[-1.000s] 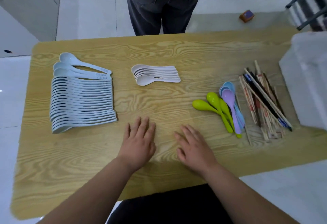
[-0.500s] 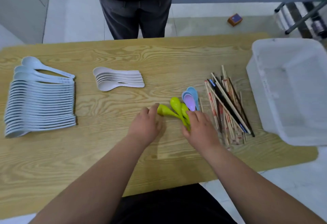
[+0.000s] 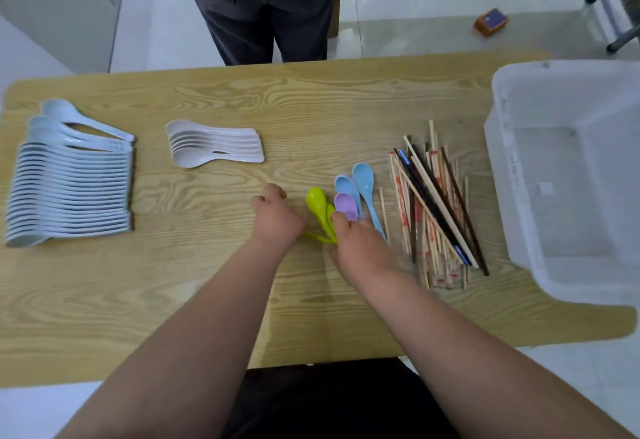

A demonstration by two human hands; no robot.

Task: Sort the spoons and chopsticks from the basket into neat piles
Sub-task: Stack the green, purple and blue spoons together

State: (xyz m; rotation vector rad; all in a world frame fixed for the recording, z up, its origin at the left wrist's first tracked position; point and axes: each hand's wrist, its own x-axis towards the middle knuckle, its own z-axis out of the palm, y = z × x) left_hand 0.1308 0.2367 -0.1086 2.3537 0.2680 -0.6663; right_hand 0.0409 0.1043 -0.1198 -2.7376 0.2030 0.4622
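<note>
On the wooden table [image 3: 207, 282], my left hand [image 3: 275, 218] has its fingers curled over a green spoon; only that spoon's handle shows at the hand's right side. My right hand [image 3: 360, 244] covers and grips the handles of the coloured spoons: another green spoon [image 3: 316, 201], a purple spoon [image 3: 344, 204] and two blue spoons [image 3: 363, 175]. A loose heap of chopsticks [image 3: 436, 203] lies just right of them. Far left is a long neat row of pale blue spoons [image 3: 69, 192], and a small stack of white spoons [image 3: 214, 145] lies beside it.
The white plastic basket [image 3: 498, 147] stands at the table's right end and overhangs the near edge. A person [image 3: 263, 12] stands at the far side of the table. A small orange box [image 3: 491, 22] lies on the floor behind.
Both hands left the bare table in front of me and moved right onto the coloured spoons. The leftmost green spoon is now under my left hand. The view has swung right.
</note>
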